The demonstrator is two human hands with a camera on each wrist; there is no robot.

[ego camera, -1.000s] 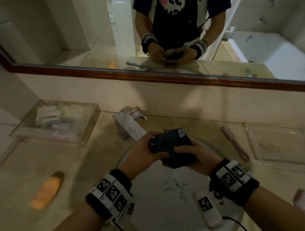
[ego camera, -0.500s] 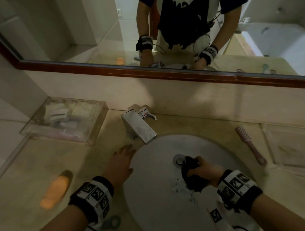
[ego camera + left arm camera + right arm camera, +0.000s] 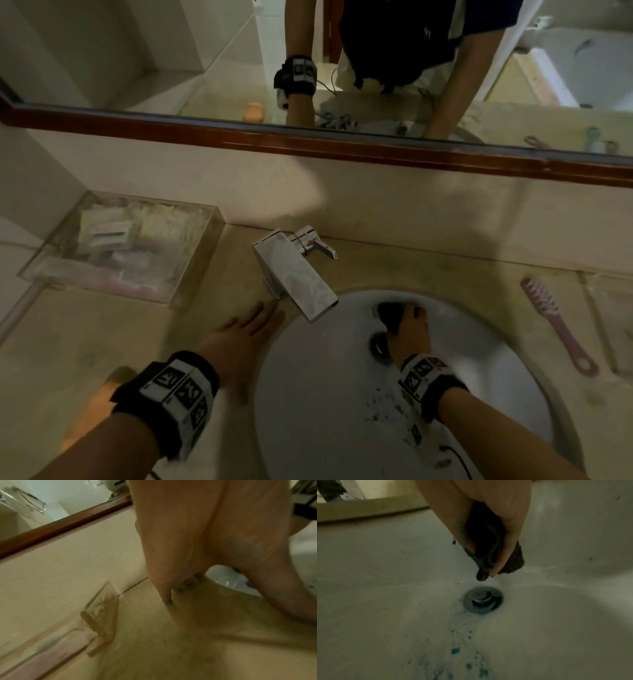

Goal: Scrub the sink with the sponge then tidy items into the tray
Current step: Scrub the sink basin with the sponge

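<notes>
My right hand (image 3: 412,329) grips a dark sponge (image 3: 390,313) and presses it on the far wall of the white sink (image 3: 308,394), just beyond the drain (image 3: 378,344). In the right wrist view the fingers (image 3: 505,550) wrap the folded sponge (image 3: 488,547) above the drain (image 3: 482,599), with blue specks lower in the bowl. My left hand (image 3: 245,330) lies flat with straight fingers on the counter at the sink's left rim, below the faucet (image 3: 294,274). A clear tray (image 3: 613,298) sits at the far right.
A clear box (image 3: 120,246) of small packets stands at the back left. A pink comb (image 3: 555,325) lies right of the sink. An orange object (image 3: 85,411) lies on the counter near my left forearm. The mirror (image 3: 308,51) runs along the back.
One second ago both hands held the sponge above the sink. The left hand has let go and settled on the counter; the right hand has carried the sponge down into the bowl and past the drain.
</notes>
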